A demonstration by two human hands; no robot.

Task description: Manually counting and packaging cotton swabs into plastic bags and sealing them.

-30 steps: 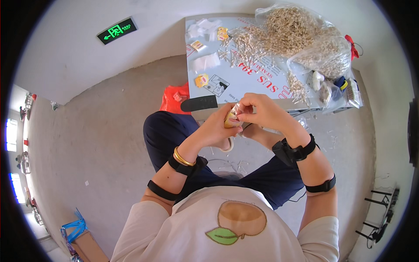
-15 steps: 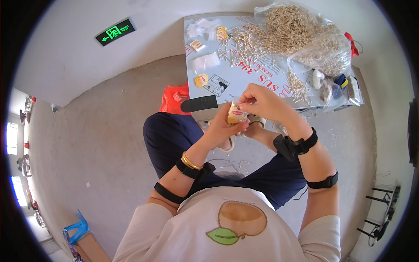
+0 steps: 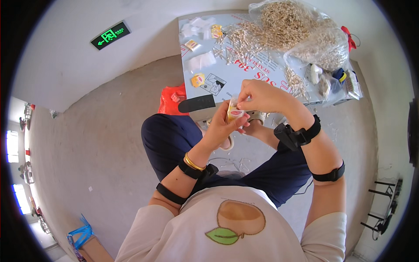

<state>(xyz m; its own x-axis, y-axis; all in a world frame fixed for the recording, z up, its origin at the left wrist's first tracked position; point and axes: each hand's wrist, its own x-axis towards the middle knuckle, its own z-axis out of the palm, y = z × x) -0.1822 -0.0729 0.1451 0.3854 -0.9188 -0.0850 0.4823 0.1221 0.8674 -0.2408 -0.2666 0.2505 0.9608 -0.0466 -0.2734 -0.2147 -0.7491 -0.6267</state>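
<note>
Over our lap, just off the desk's (image 3: 227, 75) near edge, we've got a small clear packet (image 3: 235, 115) w/ a yellow & white label in hand. Our L hand (image 3: 221, 126) is wrapped round its lower part, thumb on the near side. Our R hand (image 3: 259, 97) is narrow, thumb & fingertips pinching the packet's top end; can't tell what's btwn those tips.

On the desk's L side we see three more yellow-labelled packs: front pack (image 3: 197, 80), mid pack (image 3: 192, 45) & back pack (image 3: 216, 31), w/ flat clear sleeves (image 3: 200, 62) btwn front & mid. Loose cotton swabs (image 3: 248, 41) spread across the back, up against a big clear bag (image 3: 286, 22) full of them; a smaller swab heap (image 3: 297, 83) lies nr the front edge, R of our hands. A black strip (image 3: 196, 103) pokes out at the front L corner, nr a red plastic bag (image 3: 168, 102) beside the desk. We wear black straps (image 3: 170, 193) on both arms, plus gold bangles (image 3: 193, 162) on the L wrist.
</note>
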